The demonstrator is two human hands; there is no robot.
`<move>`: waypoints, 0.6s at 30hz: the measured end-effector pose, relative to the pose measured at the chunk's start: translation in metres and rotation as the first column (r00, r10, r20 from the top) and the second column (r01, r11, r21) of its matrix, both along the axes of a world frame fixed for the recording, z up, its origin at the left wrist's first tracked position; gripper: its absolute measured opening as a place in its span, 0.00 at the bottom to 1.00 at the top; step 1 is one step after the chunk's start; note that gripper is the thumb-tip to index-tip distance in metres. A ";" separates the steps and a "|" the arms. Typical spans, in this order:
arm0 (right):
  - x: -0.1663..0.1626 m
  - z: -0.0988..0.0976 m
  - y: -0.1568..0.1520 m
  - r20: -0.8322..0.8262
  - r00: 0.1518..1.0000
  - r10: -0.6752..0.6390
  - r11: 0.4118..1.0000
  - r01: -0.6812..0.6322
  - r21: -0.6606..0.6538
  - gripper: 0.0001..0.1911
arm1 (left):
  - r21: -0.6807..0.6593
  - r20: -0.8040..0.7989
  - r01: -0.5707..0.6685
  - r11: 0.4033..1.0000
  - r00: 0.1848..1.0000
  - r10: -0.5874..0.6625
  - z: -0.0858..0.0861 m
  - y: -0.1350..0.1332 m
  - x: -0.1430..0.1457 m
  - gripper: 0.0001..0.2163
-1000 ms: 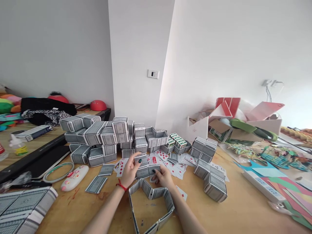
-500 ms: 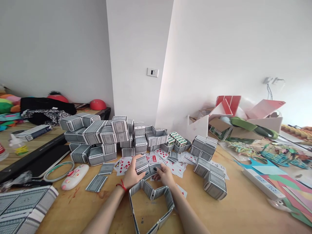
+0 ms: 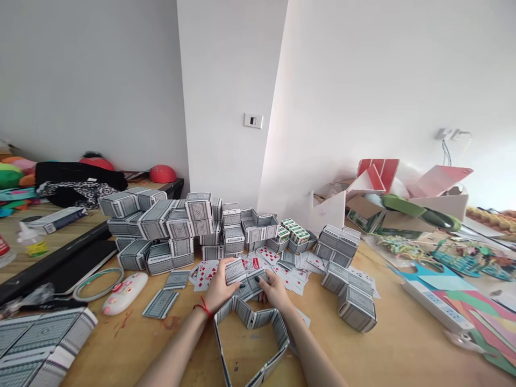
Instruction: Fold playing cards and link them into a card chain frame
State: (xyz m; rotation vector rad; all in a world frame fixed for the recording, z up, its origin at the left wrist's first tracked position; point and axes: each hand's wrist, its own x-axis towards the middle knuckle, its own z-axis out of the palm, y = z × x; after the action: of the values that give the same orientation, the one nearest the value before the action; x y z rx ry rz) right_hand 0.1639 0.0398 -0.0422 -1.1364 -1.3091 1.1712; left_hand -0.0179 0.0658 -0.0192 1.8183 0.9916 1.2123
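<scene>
Above the middle of the table, my left hand [image 3: 219,290] grips a folded piece made of grey-backed playing cards [image 3: 234,271]. My right hand [image 3: 276,293] pinches a grey-patterned playing card [image 3: 252,285], its back facing up. The card's left edge meets or overlaps the folded piece; whether they are joined I cannot tell. Between my forearms stands an open, heart-like frame of folded cards [image 3: 279,329]. Face-up playing cards [image 3: 207,273] lie spread just beyond my hands. Two loose cards [image 3: 160,303] rest face down to the left.
Stacked card blocks [image 3: 153,217] rise at the back left, with more card blocks [image 3: 357,306] at the right. A white case [image 3: 124,293], a roll of tape [image 3: 83,287] and a large card panel [image 3: 40,344] occupy the left. A power strip [image 3: 437,306] lies right.
The card in my right hand has turned so that more of its patterned back shows. My left hand stays nearly in place with the folded piece.
</scene>
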 end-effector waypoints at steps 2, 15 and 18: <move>-0.001 0.004 -0.002 0.003 1.000 0.024 1.000 -0.024 0.011 0.17 | -0.002 0.052 -0.001 1.000 0.999 0.001 0.001 -0.001 0.002 0.23; -0.001 0.011 -0.006 -0.147 0.988 -0.051 0.998 0.056 0.031 0.18 | -0.306 0.352 0.412 0.858 0.887 -0.300 0.016 -0.011 0.005 0.49; -0.001 0.013 -0.007 -0.139 0.989 -0.058 0.998 0.062 0.024 0.17 | -0.308 0.331 0.394 0.866 0.898 -0.291 0.016 -0.012 0.004 0.48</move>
State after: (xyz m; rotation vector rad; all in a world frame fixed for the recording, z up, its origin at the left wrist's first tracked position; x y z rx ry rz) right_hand 0.1629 0.0325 -0.0295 -1.0475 -1.1749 1.1627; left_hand -0.0134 0.0541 -0.0031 1.4072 0.6441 0.9459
